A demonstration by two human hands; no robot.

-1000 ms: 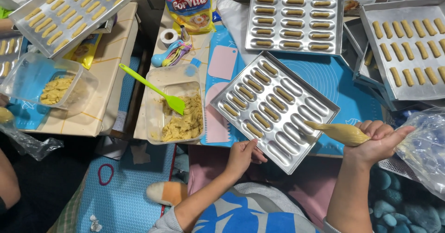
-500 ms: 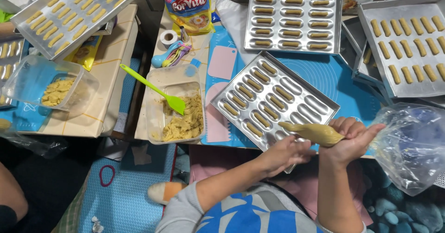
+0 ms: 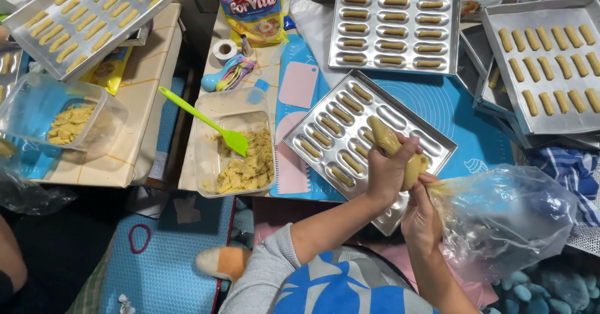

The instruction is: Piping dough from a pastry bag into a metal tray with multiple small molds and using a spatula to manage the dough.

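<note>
Head view: left hand [image 3: 389, 171] and right hand [image 3: 420, 217] both clenched around dough-filled piping bag [image 3: 400, 151] over mould tray [image 3: 312, 140].

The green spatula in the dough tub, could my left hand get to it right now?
Probably not yet: the left hand is wrapped around the piping bag, though nothing covers the green spatula.

home baking spot | dough-filled metal trays [image 3: 395, 23] | blue floor mat [image 3: 456, 111]

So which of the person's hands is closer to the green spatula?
Left. The left hand grips the dough-filled piping bag over the mould tray, on the side toward the green spatula; the right hand sits farther away.
</note>
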